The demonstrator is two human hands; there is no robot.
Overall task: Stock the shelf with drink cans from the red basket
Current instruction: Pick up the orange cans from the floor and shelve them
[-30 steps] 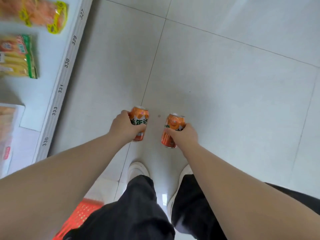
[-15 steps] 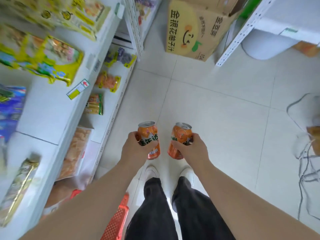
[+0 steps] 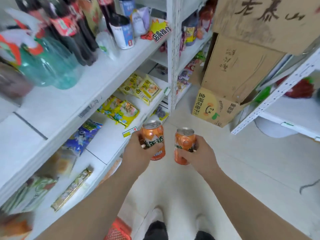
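My left hand grips an orange drink can, held upright in front of me. Just to its right, my right hand grips a second orange can, also upright. Both cans hover above the floor beside the white shelf on my left. That shelf's upper board carries drink bottles and a blue-and-white can. A corner of the red basket shows on the floor at the bottom, by my left forearm.
Snack bags in yellow and blue lie on the lower boards. Stacked cardboard boxes stand on the floor ahead. Another white shelving unit is at the right. A dark cable lies on the tiled floor.
My view has lifted from the floor to the shelves; the bottle shelf and boxes have come into sight. Both hands have kept their cans and risen with them.
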